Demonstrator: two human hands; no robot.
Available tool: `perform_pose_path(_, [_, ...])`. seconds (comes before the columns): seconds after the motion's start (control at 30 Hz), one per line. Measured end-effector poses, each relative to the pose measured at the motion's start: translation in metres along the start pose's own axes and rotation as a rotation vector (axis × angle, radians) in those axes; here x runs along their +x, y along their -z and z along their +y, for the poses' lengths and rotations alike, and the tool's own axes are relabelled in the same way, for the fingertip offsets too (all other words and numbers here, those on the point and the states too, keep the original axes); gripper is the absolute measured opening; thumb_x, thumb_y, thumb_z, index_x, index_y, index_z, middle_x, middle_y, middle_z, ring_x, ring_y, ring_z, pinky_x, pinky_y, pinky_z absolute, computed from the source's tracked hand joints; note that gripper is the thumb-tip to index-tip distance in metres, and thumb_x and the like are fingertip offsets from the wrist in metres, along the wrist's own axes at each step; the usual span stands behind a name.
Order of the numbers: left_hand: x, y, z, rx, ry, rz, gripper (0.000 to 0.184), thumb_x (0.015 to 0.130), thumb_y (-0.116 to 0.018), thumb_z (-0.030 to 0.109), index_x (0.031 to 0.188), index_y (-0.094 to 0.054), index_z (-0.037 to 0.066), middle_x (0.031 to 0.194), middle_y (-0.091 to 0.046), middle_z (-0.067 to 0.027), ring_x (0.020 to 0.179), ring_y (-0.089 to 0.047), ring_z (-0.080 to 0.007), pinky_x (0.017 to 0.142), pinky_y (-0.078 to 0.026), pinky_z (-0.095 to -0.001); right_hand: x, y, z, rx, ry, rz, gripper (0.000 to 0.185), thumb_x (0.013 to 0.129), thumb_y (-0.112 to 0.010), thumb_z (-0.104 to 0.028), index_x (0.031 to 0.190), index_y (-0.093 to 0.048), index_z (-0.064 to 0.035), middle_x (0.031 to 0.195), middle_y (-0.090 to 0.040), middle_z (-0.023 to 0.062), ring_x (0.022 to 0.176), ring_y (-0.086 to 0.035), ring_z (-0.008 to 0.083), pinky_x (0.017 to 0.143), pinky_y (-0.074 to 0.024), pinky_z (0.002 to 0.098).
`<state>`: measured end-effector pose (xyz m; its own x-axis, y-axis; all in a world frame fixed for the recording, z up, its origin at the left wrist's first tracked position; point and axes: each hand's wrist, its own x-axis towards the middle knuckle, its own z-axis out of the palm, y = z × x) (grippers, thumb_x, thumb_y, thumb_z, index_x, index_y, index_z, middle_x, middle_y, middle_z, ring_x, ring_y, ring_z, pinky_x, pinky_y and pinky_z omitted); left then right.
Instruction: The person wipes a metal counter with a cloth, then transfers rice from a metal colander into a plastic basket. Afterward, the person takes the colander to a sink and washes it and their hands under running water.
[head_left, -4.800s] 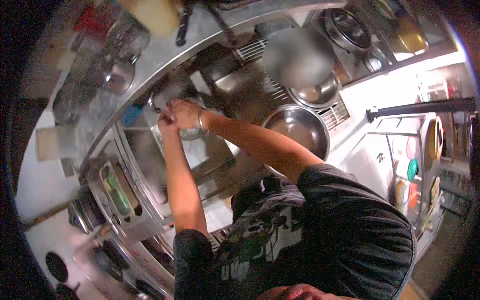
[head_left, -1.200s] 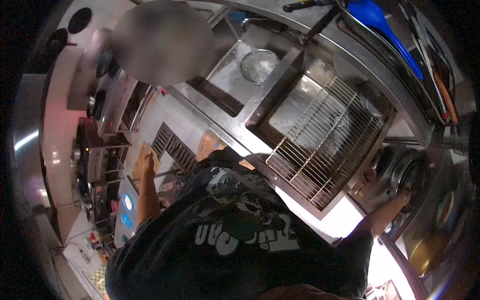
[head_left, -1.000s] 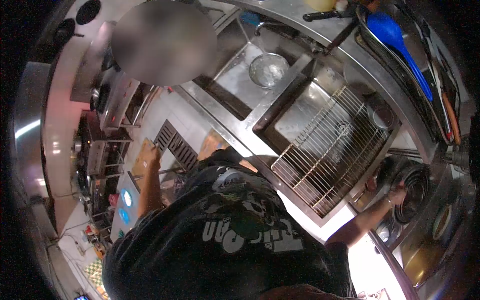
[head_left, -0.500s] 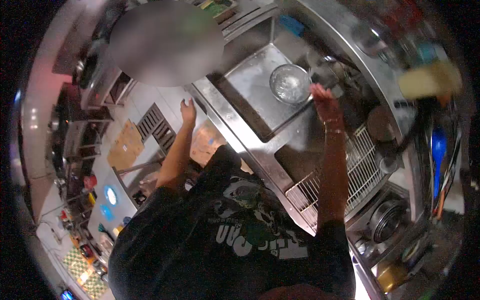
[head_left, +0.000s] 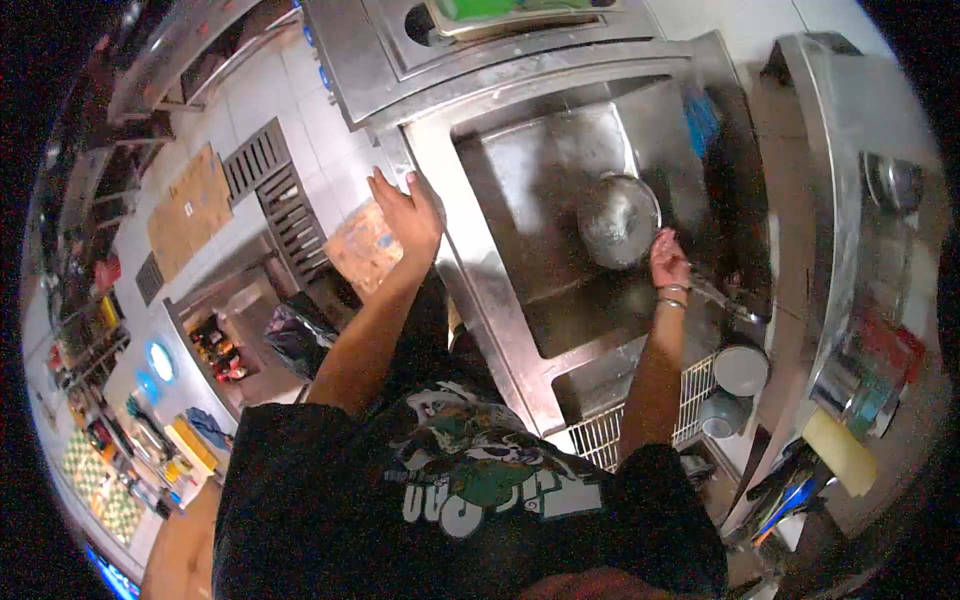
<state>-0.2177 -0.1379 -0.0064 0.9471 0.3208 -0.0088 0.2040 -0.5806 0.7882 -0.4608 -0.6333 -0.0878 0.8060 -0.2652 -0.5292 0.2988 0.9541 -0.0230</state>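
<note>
My left hand [head_left: 412,218] is open beside the front edge of a steel sink [head_left: 470,245], its fingers apart and holding nothing. Over the sink basin, my right hand [head_left: 670,265] has its fingers closed at the right rim of a round metal bowl [head_left: 616,222]. The fingertips look pinched on that rim, though the thumb is hard to make out. A faucet [head_left: 735,303] extends just right of this hand. Farther up in the basin, a blue item [head_left: 702,122] lies at the back side.
A wire rack [head_left: 697,395] lies below the right forearm, beside a round pot [head_left: 740,370]. Utensils and a yellowish item [head_left: 838,452] are at the lower right. Floor grates [head_left: 290,215] and cardboard [head_left: 188,210] lie left. Someone's bare arm [head_left: 185,545] shows lower left.
The view has swung toward the bowl's basin. My right hand left the stacked pans at the right, came across the rack open, and has closed at the bowl's rim. My left hand moved to the sink edge.
</note>
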Motion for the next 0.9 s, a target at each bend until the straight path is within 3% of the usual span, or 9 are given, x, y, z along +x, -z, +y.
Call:
perform_pose_path(0.07, [0.003, 0.0, 0.001, 0.033, -0.036, -0.016, 0.071, 0.098, -0.044, 0.04, 0.146, -0.022, -0.008, 0.152, -0.016, -0.0338, 0.141, -0.019, -0.0473, 0.116, -0.017, -0.0486, 0.03, 0.009, 0.009, 0.122, 0.288, 0.483, 0.045, 0.091, -0.042, -0.001, 0.135, -0.042, 0.0091, 0.138, -0.048, 0.0257, 0.132, -0.043, 0.0395, 0.105, -0.0446, 0.0482])
perform_pose_path(0.27, [0.007, 0.012, 0.019, 0.339, -0.372, -0.17, 0.078, 0.097, -0.042, 0.046, 0.147, -0.019, -0.009, 0.154, -0.013, -0.0312, 0.144, -0.009, -0.0473, 0.115, -0.006, -0.0577, 0.091, -0.136, 0.064, -0.247, 0.074, 0.154, 0.048, 0.098, -0.038, -0.011, 0.142, -0.034, 0.0084, 0.148, -0.036, 0.026, 0.139, -0.03, 0.0441, 0.115, -0.0284, 0.0553])
perform_pose_path(0.4, [0.016, 0.006, 0.021, 0.373, -0.505, -0.268, 0.084, 0.096, -0.04, 0.053, 0.147, -0.019, -0.01, 0.155, -0.016, -0.0296, 0.146, -0.01, -0.044, 0.115, -0.003, -0.0591, 0.084, -0.107, 0.041, -0.085, 0.121, 0.271, 0.049, 0.101, -0.038, -0.019, 0.143, -0.034, 0.0059, 0.147, -0.038, 0.0251, 0.139, -0.032, 0.0419, 0.113, -0.0315, 0.0543])
perform_pose_path(0.5, [0.034, -0.005, 0.028, 0.411, -0.574, -0.244, 0.084, 0.095, -0.042, 0.052, 0.147, -0.021, -0.01, 0.155, -0.019, -0.0284, 0.146, -0.013, -0.041, 0.117, -0.006, -0.0558, 0.032, -0.031, 0.005, -0.068, 0.262, 0.241, 0.043, 0.099, -0.044, -0.019, 0.135, -0.046, 0.0043, 0.142, -0.046, 0.0243, 0.133, -0.042, 0.0382, 0.104, -0.042, 0.048])
perform_pose_path(0.57, [0.051, -0.018, 0.036, 0.421, -0.623, -0.217, 0.081, 0.095, -0.044, 0.05, 0.146, -0.024, -0.011, 0.154, -0.021, -0.0276, 0.146, -0.016, -0.04, 0.118, -0.011, -0.0512, 0.004, 0.025, -0.021, -0.094, 0.101, -0.396, 0.028, 0.093, -0.049, -0.01, 0.115, -0.06, 0.0019, 0.126, -0.06, 0.0202, 0.118, -0.055, 0.0318, 0.093, -0.0456, 0.0403])
perform_pose_path(0.67, [0.066, -0.049, 0.056, 0.403, -0.653, -0.289, 0.079, 0.096, -0.044, 0.049, 0.145, -0.026, -0.011, 0.154, -0.022, -0.0274, 0.145, -0.017, -0.04, 0.118, -0.011, -0.0506, -0.036, -0.001, -0.011, -0.202, 0.003, -0.366, 0.016, 0.088, -0.052, -0.006, 0.098, -0.064, -0.0006, 0.108, -0.065, 0.0168, 0.104, -0.059, 0.0271, 0.089, -0.0453, 0.0377])
perform_pose_path(0.7, [0.067, -0.068, 0.059, 0.381, -0.712, -0.287, 0.078, 0.096, -0.045, 0.048, 0.144, -0.028, -0.011, 0.153, -0.024, -0.0273, 0.145, -0.018, -0.04, 0.118, -0.011, -0.0497, -0.035, 0.023, -0.024, -0.123, 0.198, -0.139, 0.014, 0.087, -0.053, -0.005, 0.095, -0.063, -0.0011, 0.099, -0.064, 0.0157, 0.1, -0.059, 0.0268, 0.09, -0.0454, 0.0384])
perform_pose_path(0.8, [0.051, -0.113, 0.088, 0.308, -0.861, -0.239, 0.073, 0.096, -0.047, 0.046, 0.141, -0.034, -0.01, 0.151, -0.029, -0.0278, 0.143, -0.024, -0.0398, 0.118, -0.015, -0.0493, -0.029, -0.001, -0.003, 0.197, 0.117, -0.126, 0.016, 0.089, -0.053, -0.007, 0.1, -0.063, 0.0001, 0.108, -0.065, 0.0175, 0.107, -0.058, 0.0286, 0.093, -0.0459, 0.0398])
perform_pose_path(0.9, [0.019, -0.175, 0.116, 0.156, -0.993, -0.622, 0.061, 0.095, -0.05, 0.038, 0.138, -0.041, -0.005, 0.132, -0.052, -0.0265, 0.126, -0.047, -0.0404, 0.106, -0.036, -0.0488, -0.038, -0.106, 0.06, -0.257, 0.265, 0.0, 0.019, 0.093, -0.051, -0.007, 0.106, -0.062, -0.0003, 0.117, -0.064, 0.0175, 0.115, -0.056, 0.0296, 0.1, -0.0442, 0.0432])
